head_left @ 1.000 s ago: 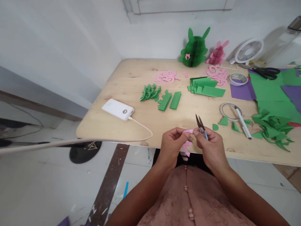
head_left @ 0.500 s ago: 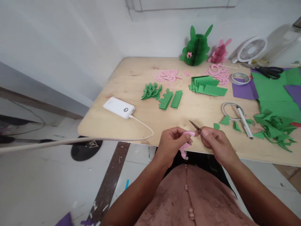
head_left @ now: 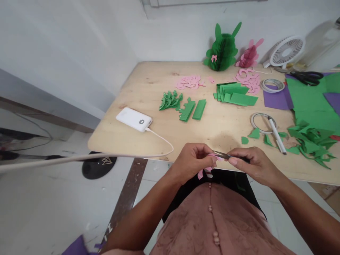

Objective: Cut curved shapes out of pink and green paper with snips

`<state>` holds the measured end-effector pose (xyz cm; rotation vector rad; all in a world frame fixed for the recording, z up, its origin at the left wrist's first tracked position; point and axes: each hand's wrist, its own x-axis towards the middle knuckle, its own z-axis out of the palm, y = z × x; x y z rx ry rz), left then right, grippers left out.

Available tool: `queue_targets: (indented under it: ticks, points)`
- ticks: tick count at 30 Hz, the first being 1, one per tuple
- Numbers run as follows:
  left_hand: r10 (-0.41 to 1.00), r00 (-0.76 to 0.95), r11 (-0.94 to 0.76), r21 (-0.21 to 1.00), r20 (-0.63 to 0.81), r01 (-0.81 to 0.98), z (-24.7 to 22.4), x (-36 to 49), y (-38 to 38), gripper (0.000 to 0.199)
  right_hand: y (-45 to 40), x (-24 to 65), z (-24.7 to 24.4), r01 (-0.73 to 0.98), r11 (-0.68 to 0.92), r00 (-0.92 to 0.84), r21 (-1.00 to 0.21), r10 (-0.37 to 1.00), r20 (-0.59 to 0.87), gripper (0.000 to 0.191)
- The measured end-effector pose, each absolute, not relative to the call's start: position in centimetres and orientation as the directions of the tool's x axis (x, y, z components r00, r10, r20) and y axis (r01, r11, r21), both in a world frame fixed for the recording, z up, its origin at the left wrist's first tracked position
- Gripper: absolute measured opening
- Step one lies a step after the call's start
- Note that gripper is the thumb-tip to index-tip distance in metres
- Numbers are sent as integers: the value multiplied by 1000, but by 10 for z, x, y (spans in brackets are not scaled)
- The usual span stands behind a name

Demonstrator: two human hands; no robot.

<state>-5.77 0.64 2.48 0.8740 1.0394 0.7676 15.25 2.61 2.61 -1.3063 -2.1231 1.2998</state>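
Observation:
Near the table's front edge, my left hand [head_left: 196, 160] pinches a small piece of pink paper [head_left: 201, 173], part of which hangs below the fingers. My right hand [head_left: 248, 163] is closed on small dark scissors [head_left: 222, 154], whose blades point left and meet the pink paper by my left fingertips. The blades look slightly parted. My fingers hide much of the paper and most of the scissors' handles.
Folded green strips [head_left: 236, 95], cut green pieces [head_left: 170, 100] and pink cutouts [head_left: 190, 82] lie farther back. A power bank [head_left: 134, 119] is at left, its cable crossing the front edge. A pen [head_left: 277, 135] and green scraps [head_left: 312, 143] lie right.
The scissors have turned from pointing up and left to nearly level, with their blades now at the pink paper. My left hand has tilted the paper, and the view has shifted slightly.

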Motion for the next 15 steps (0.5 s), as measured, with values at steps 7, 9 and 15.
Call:
queue_targets:
  ticks: [7, 9, 15]
  points:
    - [847, 368, 427, 903, -383, -44, 24, -62, 7, 13, 24, 155, 29, 523, 192, -547, -831, 823, -154, 31]
    - [845, 372, 424, 905, -384, -29, 25, -62, 7, 13, 24, 155, 30, 522, 192, -544, -831, 826, -151, 31]
    - [848, 362, 418, 909, -387, -6, 27, -61, 8, 14, 23, 155, 30, 518, 179, -543, -836, 824, -160, 31]
